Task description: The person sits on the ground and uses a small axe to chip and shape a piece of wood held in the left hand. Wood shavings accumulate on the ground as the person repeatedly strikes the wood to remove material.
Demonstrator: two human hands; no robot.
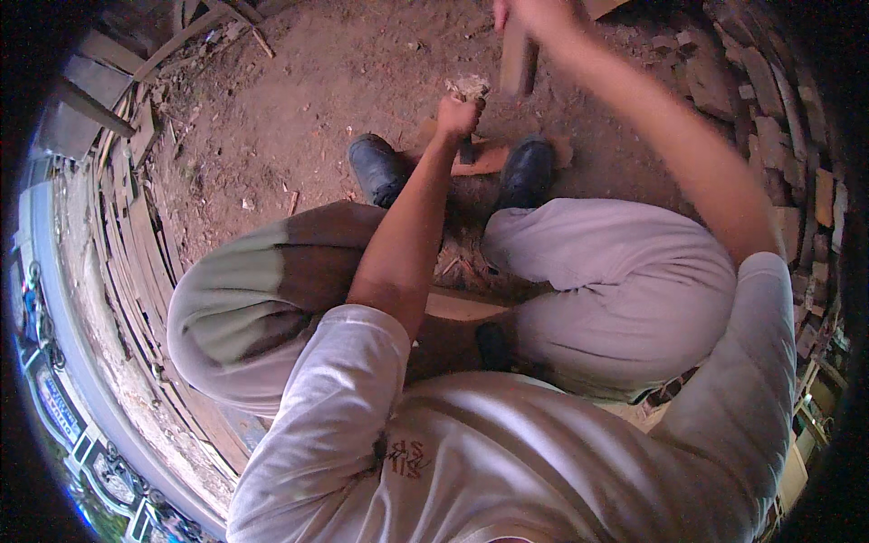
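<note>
My left hand (460, 118) is closed round the upright handle of a chisel. The chisel's pale, frayed top (468, 87) sticks out above the fist, and its dark blade (466, 152) reaches down to a reddish wooden board (496, 159). This board lies on the ground between my two dark boots. Higher up and to the right, my right hand (536, 13) is raised at the upper edge of the picture, partly cut off and blurred. It grips what looks like a wooden mallet (519, 61), whose blocky end hangs left of my forearm.
I sit low with knees spread over brown dirt ground (308, 90) scattered with chips. Stacked wood pieces (769, 118) line the right side. Long planks (136, 244) run along the left, with a road and parked motorcycles beyond. Another piece of wood (605, 7) shows at the top edge.
</note>
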